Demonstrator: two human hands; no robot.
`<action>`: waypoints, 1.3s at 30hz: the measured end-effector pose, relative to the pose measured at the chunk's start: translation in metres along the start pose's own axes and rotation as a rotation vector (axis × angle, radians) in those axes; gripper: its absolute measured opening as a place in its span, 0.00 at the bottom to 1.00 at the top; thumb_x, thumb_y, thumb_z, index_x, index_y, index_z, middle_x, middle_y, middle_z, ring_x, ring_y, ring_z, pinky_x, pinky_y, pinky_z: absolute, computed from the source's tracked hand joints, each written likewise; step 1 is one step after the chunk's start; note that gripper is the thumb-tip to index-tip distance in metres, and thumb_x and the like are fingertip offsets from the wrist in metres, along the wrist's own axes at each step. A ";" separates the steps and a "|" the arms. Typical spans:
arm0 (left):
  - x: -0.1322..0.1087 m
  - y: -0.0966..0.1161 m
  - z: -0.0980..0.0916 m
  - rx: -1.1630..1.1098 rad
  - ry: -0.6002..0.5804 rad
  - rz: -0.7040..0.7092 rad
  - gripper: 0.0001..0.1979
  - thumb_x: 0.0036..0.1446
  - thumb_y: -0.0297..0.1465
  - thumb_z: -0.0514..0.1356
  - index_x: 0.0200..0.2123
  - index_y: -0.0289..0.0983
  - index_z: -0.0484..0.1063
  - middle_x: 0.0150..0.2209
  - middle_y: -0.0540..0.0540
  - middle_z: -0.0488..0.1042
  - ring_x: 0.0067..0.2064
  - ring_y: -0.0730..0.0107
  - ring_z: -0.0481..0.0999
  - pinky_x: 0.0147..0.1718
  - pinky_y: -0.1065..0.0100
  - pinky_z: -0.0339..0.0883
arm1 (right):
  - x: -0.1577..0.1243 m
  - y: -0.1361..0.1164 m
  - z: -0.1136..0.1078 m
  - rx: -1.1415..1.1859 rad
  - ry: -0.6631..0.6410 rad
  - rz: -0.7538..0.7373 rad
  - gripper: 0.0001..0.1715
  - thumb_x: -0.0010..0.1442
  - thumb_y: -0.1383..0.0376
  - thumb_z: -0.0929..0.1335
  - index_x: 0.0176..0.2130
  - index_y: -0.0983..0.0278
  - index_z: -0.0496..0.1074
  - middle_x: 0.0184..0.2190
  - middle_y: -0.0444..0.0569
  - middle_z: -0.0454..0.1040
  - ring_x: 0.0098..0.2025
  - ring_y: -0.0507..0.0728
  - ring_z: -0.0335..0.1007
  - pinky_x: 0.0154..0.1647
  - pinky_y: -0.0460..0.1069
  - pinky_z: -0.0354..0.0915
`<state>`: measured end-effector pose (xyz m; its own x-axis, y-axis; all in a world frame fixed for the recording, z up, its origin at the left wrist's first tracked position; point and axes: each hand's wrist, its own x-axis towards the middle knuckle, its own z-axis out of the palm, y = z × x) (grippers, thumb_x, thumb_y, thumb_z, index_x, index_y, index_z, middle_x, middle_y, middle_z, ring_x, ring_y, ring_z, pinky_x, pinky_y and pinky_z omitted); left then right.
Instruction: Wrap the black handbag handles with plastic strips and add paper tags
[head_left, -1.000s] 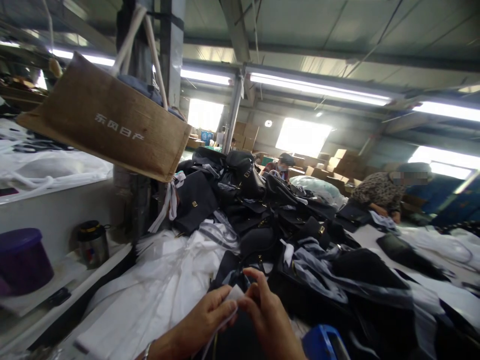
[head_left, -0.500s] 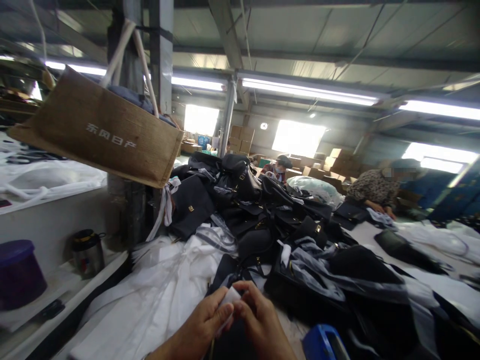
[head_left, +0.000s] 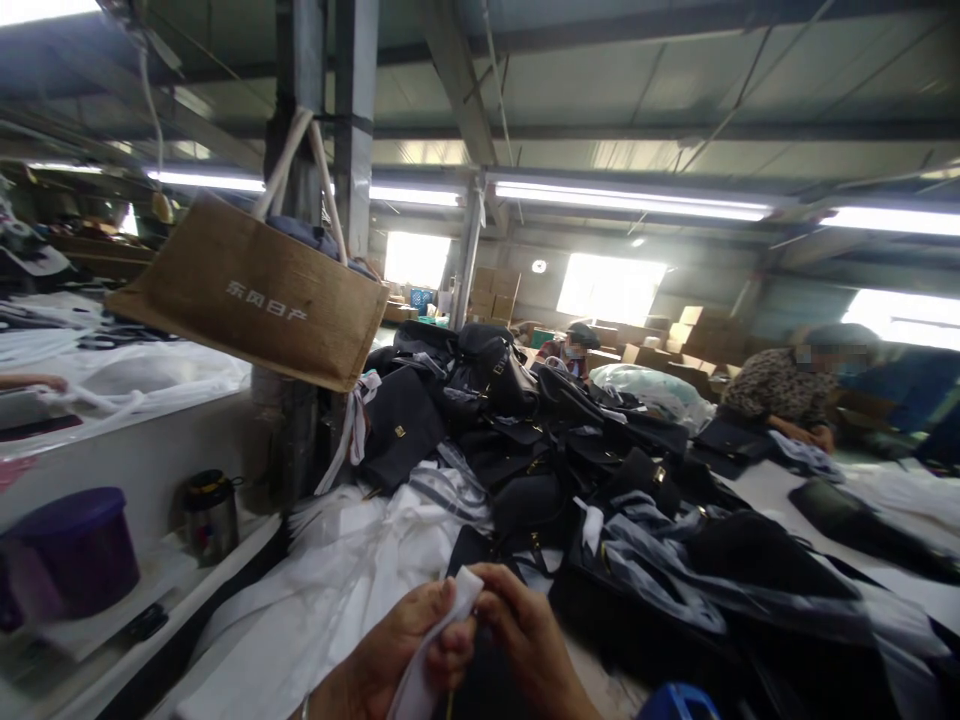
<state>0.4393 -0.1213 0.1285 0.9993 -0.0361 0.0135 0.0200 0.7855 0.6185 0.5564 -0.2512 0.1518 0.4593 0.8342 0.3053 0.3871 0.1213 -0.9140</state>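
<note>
My left hand (head_left: 409,630) is closed around a white strip (head_left: 420,668) of thin, soft-looking sheet that runs down toward the bottom edge. Its upper end rises between the two hands, where my right hand (head_left: 521,615) pinches it with thumb and fingers. Whether the strip is paper or foam I cannot tell. Beneath the hands lies something black, mostly hidden by them. A heap of black handbags (head_left: 517,480) with gold clasps begins just beyond my fingers. White sheets (head_left: 337,590) are spread to the left of my left hand.
A brown tote bag (head_left: 255,290) hangs from a post. Below it stand a purple tub (head_left: 75,550) and a steel flask (head_left: 210,520). A blue object (head_left: 679,703) lies near my right wrist. Two people (head_left: 784,390) (head_left: 574,345) sit beyond the heap; another hand (head_left: 41,382) shows far left.
The view has swung left and tilted slightly up. More of the white strip now shows below my left hand, and its tip stands higher between my fingers.
</note>
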 end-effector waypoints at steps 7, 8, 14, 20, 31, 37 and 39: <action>0.000 0.001 0.026 0.369 0.093 0.102 0.23 0.61 0.48 0.58 0.48 0.35 0.66 0.30 0.49 0.66 0.24 0.81 0.56 0.22 0.76 0.46 | 0.002 -0.020 -0.002 0.019 -0.049 0.190 0.19 0.66 0.53 0.63 0.50 0.61 0.71 0.38 0.47 0.73 0.32 0.55 0.70 0.26 0.46 0.65; 0.000 0.000 0.027 0.421 0.094 0.122 0.24 0.60 0.49 0.58 0.49 0.35 0.66 0.30 0.50 0.65 0.25 0.80 0.57 0.22 0.75 0.48 | 0.002 -0.022 -0.001 -0.040 -0.027 0.178 0.17 0.66 0.54 0.63 0.48 0.60 0.71 0.38 0.46 0.73 0.32 0.55 0.70 0.27 0.46 0.65; 0.001 -0.008 0.018 0.631 0.136 0.171 0.24 0.62 0.50 0.54 0.46 0.34 0.65 0.27 0.53 0.61 0.26 0.77 0.58 0.23 0.73 0.50 | 0.010 -0.026 0.004 -0.471 0.058 0.023 0.04 0.62 0.65 0.66 0.35 0.62 0.71 0.31 0.43 0.71 0.32 0.54 0.67 0.33 0.47 0.61; 0.001 -0.010 0.009 0.490 0.223 0.072 0.24 0.62 0.50 0.55 0.42 0.33 0.68 0.29 0.51 0.66 0.24 0.80 0.61 0.22 0.75 0.52 | 0.006 -0.005 0.006 -0.407 0.180 0.103 0.09 0.64 0.59 0.66 0.35 0.62 0.70 0.29 0.44 0.72 0.31 0.55 0.69 0.31 0.48 0.62; -0.026 -0.015 0.000 0.114 0.376 0.184 0.20 0.64 0.41 0.57 0.49 0.31 0.71 0.36 0.41 0.76 0.32 0.67 0.76 0.32 0.67 0.68 | -0.033 0.035 0.068 0.274 0.136 0.457 0.28 0.53 0.49 0.71 0.45 0.64 0.62 0.30 0.44 0.72 0.22 0.53 0.70 0.18 0.47 0.67; -0.049 -0.013 0.012 0.069 0.318 0.198 0.19 0.63 0.39 0.59 0.50 0.30 0.72 0.35 0.39 0.78 0.35 0.62 0.78 0.39 0.63 0.69 | -0.027 0.042 0.081 0.387 0.115 0.497 0.30 0.48 0.46 0.73 0.38 0.63 0.63 0.24 0.40 0.69 0.19 0.52 0.67 0.17 0.46 0.67; -0.052 -0.012 0.014 0.065 0.322 0.202 0.20 0.63 0.40 0.59 0.50 0.30 0.72 0.36 0.38 0.79 0.36 0.61 0.78 0.41 0.61 0.69 | -0.026 0.041 0.081 0.340 0.099 0.469 0.27 0.50 0.47 0.72 0.36 0.62 0.62 0.22 0.38 0.67 0.18 0.51 0.66 0.16 0.46 0.66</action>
<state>0.3867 -0.1381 0.1315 0.9424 0.3190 -0.1008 -0.1699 0.7158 0.6773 0.4954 -0.2242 0.0843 0.5982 0.7883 -0.1443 -0.1461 -0.0697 -0.9868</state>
